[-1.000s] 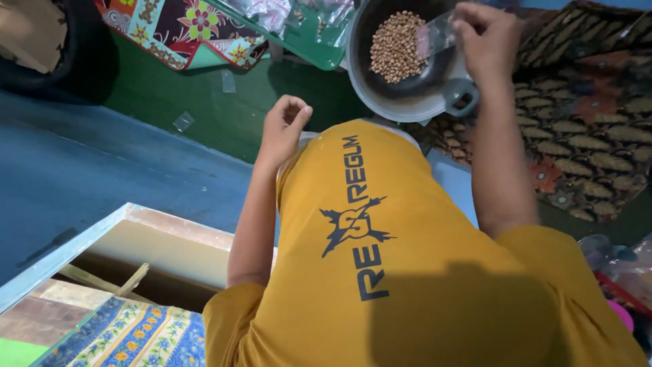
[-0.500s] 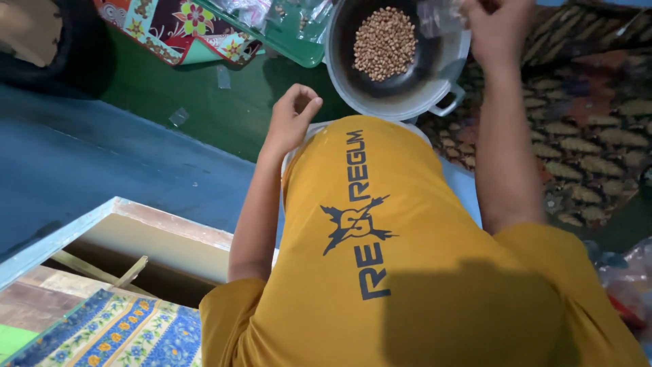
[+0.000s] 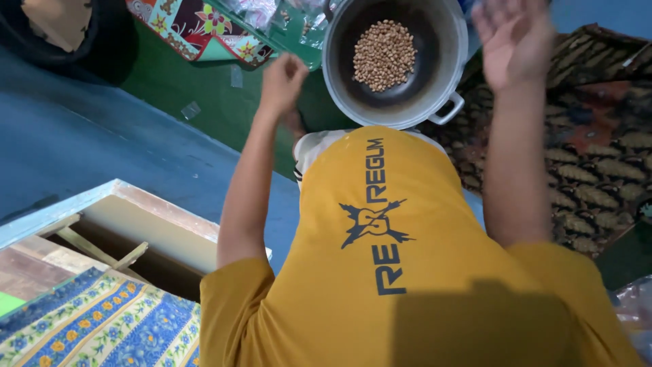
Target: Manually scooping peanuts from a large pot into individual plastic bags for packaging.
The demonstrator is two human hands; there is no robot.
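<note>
Peanuts [image 3: 384, 54] fill our pot [image 3: 448, 41]; our right hand [image 3: 513, 44], fingers apart, or curled left hand [image 3: 284, 81] could tip it.

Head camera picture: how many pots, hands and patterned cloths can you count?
Round grey metal pot holding brown nuts: 1
Bare hands, left hand and right hand: 2
Patterned cloths, brown mat, blue flowered cloth, red flowered cloth: 3
Total: 6
</note>
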